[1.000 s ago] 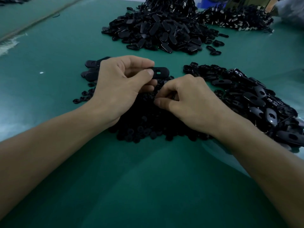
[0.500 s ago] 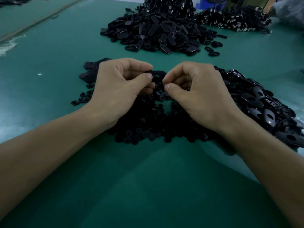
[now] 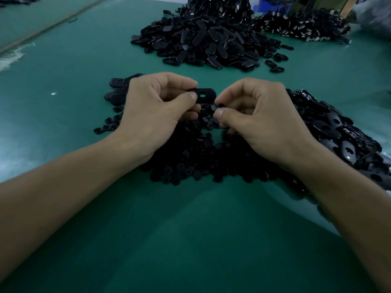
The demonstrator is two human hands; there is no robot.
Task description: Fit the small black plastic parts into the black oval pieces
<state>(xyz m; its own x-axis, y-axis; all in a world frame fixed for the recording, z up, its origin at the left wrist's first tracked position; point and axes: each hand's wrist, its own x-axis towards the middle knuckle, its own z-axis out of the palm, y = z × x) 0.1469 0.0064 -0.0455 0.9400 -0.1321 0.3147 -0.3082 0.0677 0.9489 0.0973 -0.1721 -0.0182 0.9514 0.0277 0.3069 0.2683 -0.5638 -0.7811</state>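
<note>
My left hand point(image 3: 157, 112) pinches a black oval piece point(image 3: 204, 95) between thumb and fingers, its small rectangular slot facing up. My right hand point(image 3: 260, 121) is curled just right of it, thumb and forefinger pinching a small black plastic part point(image 3: 220, 105) close below the oval's right end. Both hands hover over a heap of small black parts point(image 3: 190, 157) on the green table point(image 3: 190, 240). A pile of loose oval pieces point(image 3: 342, 132) lies under and beyond my right wrist.
A large mound of black oval pieces point(image 3: 203, 41) sits at the back centre, with another dark pile point(image 3: 302, 28) behind it to the right. A few ovals point(image 3: 117, 89) lie left of my left hand. A person's sleeve point(image 3: 374, 15) shows at the top right.
My right hand rose from the heap of small parts and came up beside the oval piece. It now sits a little lower right of the oval. My left hand stayed in place.
</note>
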